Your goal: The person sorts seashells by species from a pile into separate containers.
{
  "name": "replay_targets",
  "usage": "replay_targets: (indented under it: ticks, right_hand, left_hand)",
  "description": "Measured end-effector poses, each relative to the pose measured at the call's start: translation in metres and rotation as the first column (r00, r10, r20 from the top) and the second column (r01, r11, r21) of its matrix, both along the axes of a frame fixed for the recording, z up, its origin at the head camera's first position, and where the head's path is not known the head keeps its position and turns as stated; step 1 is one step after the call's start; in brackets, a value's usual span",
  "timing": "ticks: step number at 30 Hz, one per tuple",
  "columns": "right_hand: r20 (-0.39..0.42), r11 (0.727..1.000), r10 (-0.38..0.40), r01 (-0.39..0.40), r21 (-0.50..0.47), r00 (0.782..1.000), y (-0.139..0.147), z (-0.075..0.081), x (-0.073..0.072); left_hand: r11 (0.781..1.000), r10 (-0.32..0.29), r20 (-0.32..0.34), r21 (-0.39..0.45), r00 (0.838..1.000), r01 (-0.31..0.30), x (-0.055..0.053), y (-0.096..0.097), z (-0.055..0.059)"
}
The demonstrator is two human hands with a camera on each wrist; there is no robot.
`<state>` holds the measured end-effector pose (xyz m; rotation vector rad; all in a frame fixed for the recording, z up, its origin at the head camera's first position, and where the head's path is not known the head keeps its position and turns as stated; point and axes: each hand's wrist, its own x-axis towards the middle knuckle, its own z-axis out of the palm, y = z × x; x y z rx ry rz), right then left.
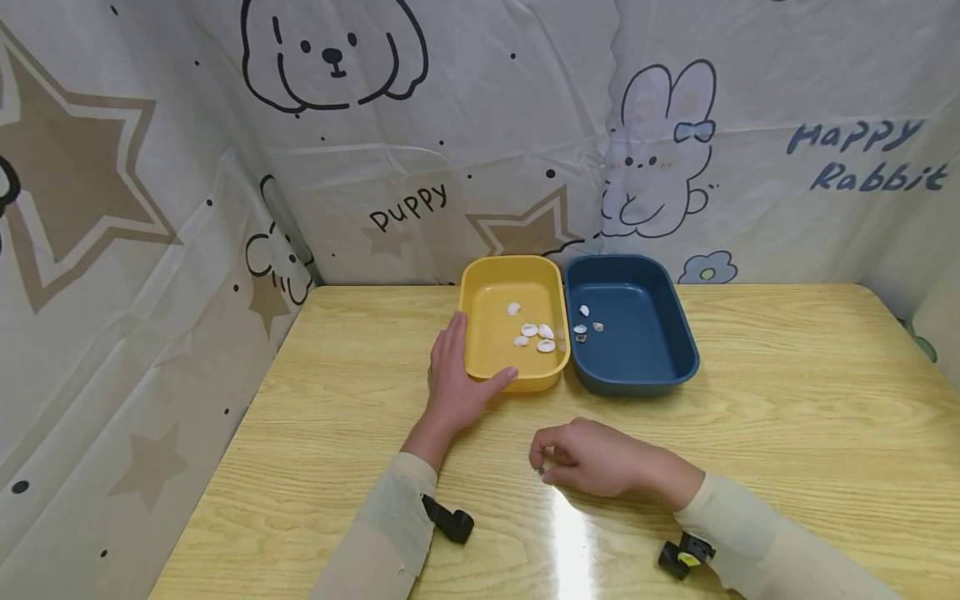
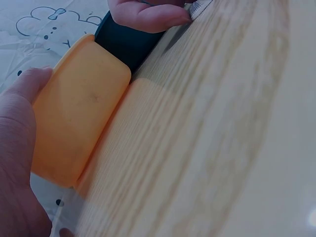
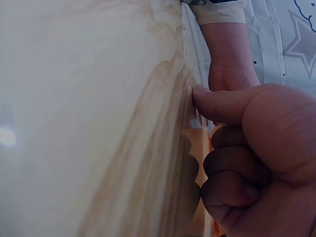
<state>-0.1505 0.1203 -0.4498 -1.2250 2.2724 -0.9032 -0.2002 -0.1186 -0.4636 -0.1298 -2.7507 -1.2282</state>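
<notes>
My left hand rests at the near left corner of a yellow bin, fingers stretched along its left side and thumb on the front rim. Inside that bin lie several white shells. Close in front of the bins, low over the table, my right hand pinches a small greyish shell between thumb and fingertips; most of it is hidden. The right wrist view shows this hand's other fingers curled in. A blue bin holds several smaller shells along its left side.
Both bins stand side by side at the back of the wood-grain table. Behind them hangs a pale printed cloth, which also runs along the left side. Bright glare falls on the table's front.
</notes>
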Motion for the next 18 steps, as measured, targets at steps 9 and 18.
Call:
replay_targets:
  ticks: [9,18]
  right_hand:
    - [0.020,1.000,-0.007,0.007,-0.008,1.000,0.0012,-0.0021,-0.0010]
    - [-0.038,0.997,-0.057,0.055,-0.052,0.998,0.0031,0.0041,-0.0005]
  left_hand:
    - [1.000,-0.002,-0.009,0.011,1.000,0.002,-0.0001,-0.0003,-0.0008]
    - [1.000,-0.005,-0.019,0.011,1.000,0.006,-0.0010,-0.0004,-0.0014]
